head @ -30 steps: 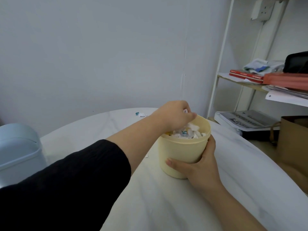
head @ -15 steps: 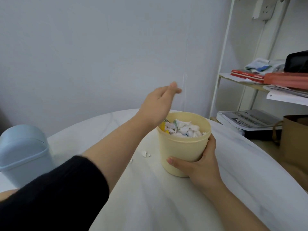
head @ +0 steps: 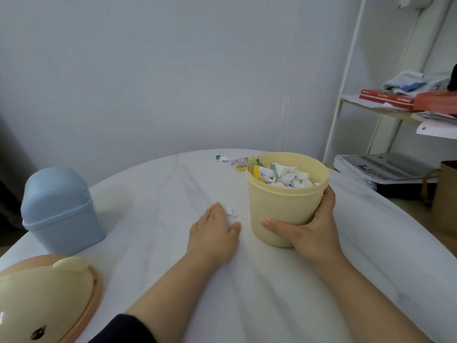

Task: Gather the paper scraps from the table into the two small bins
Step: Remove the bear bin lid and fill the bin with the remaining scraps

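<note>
Hands are apart, each busy. The left hand (head: 212, 233) lies palm down on the table (head: 160, 194) with its fingers straight and holds nothing. The right hand (head: 311, 231) is wrapped round the lower wall of the yellow bin (head: 279, 209).

Far left stands the blue bin (head: 61, 214), upright with its domed lid on. In front of it a bear-faced lid (head: 47, 298) lies at the near edge.

Just beyond the left fingertips lies a small white scrap (head: 231, 211), either touching them or nearly so. It is crumpled, and its longer side seems to run from far-left to near-right.

More scraps (head: 235, 161) are strung along the far edge, just behind the yellow bin. Torn paper like this should be almost weightless and limp. On a smooth top it is likely to skid rather than lift, so a pinch on a raised crease, or a sweep under flat fingers, looks the better way to take it.

The yellow bin stands upright with its mouth up, heaped nearly to the rim, so pieces on top could spill.
</note>
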